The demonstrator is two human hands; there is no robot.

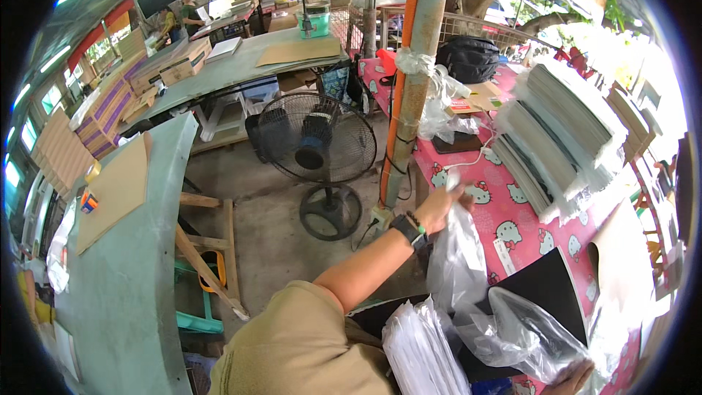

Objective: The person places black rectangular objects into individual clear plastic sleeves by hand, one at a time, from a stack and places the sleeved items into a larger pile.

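Observation:
My left hand (441,208) is raised over the near edge of the pink table, its fingers closed on one end of a clear plastic bag (459,263). The bag hangs from that hand and spreads right across a black sheet (548,285). At the lower edge my right hand (574,379) is partly in view, at the bag's other end; its fingers are mostly cut off, and their grip cannot be made out. Close to my body, a stack of white plastic-wrapped sheets (424,351) lies left of the black sheet.
Plastic-wrapped stacks (545,150) stand on the patterned pink table (504,205), with a black backpack (468,58) behind. A rusty post (420,80) rises at the table's left edge. A black floor fan (318,139) stands beyond; a green table (124,307) runs along the left.

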